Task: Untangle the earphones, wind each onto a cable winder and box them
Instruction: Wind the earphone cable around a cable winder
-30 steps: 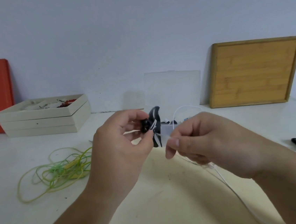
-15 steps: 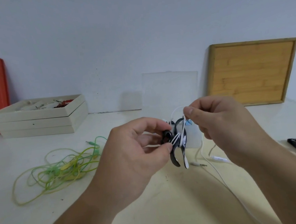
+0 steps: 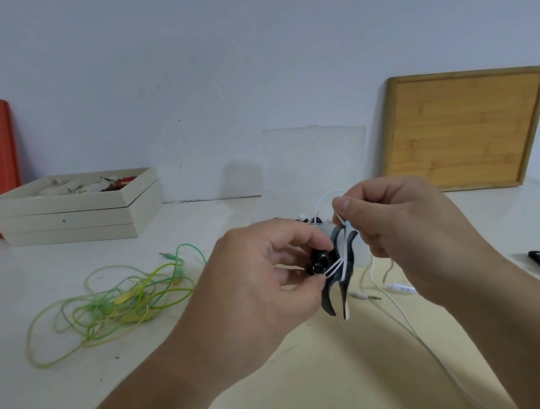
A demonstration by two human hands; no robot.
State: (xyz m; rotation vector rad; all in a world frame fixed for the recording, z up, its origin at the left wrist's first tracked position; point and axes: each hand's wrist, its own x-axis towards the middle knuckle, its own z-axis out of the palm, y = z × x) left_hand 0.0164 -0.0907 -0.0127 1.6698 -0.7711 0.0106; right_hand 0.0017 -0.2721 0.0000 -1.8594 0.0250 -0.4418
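A single head-worn wide-angle view looks forward and slightly down across the bench [image 3: 63, 376] toward the back wall [image 3: 246, 57]. It sits close above both hands, which fill the lower middle; forearms enter from the bottom edge. No second view exists.

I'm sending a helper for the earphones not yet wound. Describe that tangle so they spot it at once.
Start at the stacked cream trays against the wall on the left. On the white table in front of them lies the loose green-yellow earphone cable tangle, the only coloured cord; the other cable is white.
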